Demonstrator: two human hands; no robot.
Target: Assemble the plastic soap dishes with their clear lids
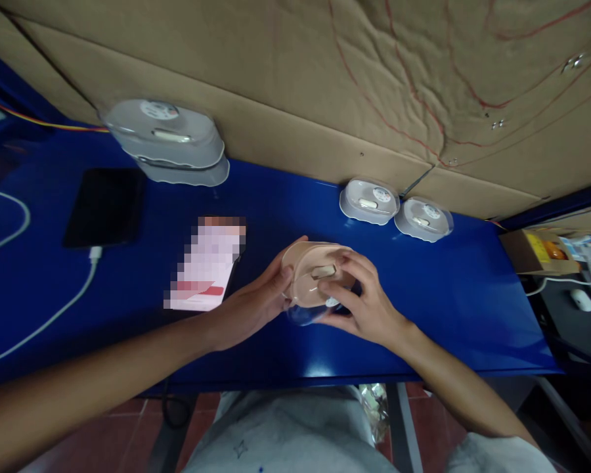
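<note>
Between both hands, above the blue table, is a small oval container with a peach-coloured plastic part (303,282) and a clear cover (303,314) showing below it. My left hand (268,292) grips its left side, thumb on the near face and fingers partly hidden behind. On the right side my right hand (369,302) holds it, with fingertips on the peach face beside a small cream-white piece (324,272). Its thumb side is lower, near the clear cover. A small white round patch (331,301) shows partly under the right fingers.
Grey containers with clear lids stand at the back: a stacked larger group (177,148) on the left, two small ones (369,202) on the right. A lit phone (201,266) and a cabled black tablet (106,207) lie left. Cardboard (276,79) lines the table's back.
</note>
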